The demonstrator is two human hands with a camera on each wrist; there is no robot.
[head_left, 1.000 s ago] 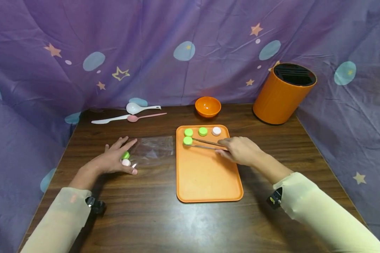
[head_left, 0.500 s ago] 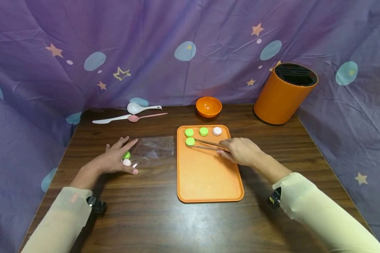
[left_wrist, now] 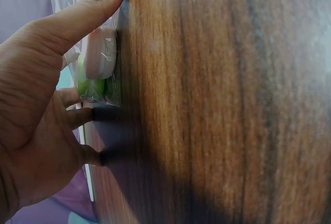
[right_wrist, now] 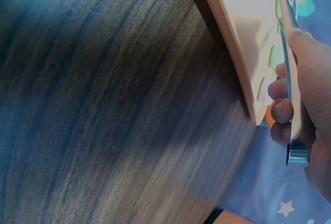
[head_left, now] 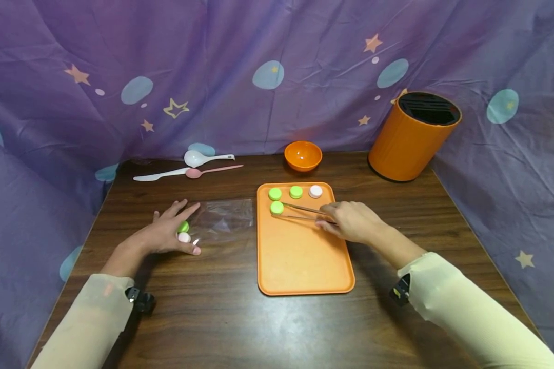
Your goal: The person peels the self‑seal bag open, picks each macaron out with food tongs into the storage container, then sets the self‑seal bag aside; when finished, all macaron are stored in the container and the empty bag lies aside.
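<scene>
My right hand (head_left: 352, 220) grips metal tongs (head_left: 302, 208), their tips on either side of a green macaron (head_left: 277, 208) low over or on the orange tray (head_left: 304, 261); whether they touch it is unclear. Behind it on the tray lie two more green macarons (head_left: 296, 192) and a pale pink one (head_left: 315, 191). In the right wrist view, the tongs (right_wrist: 293, 100) run along my curled fingers. My left hand (head_left: 163, 231) is spread at the near end of a clear plastic bag (head_left: 223, 220). Inside the bag, a pink macaron (left_wrist: 101, 53) and green ones (left_wrist: 92, 86) show beside my thumb.
An orange bowl (head_left: 303, 156) stands behind the tray. At the back right is an orange knife block (head_left: 411, 141). A white ladle (head_left: 195, 158), a white knife (head_left: 154, 177) and a pink spoon (head_left: 194, 173) lie at the back left, before a purple curtain (head_left: 221, 77).
The green macaron between the tong tips has shifted slightly right and nearer to me, and the tips look a little wider apart. My left hand keeps its place on the bag.
</scene>
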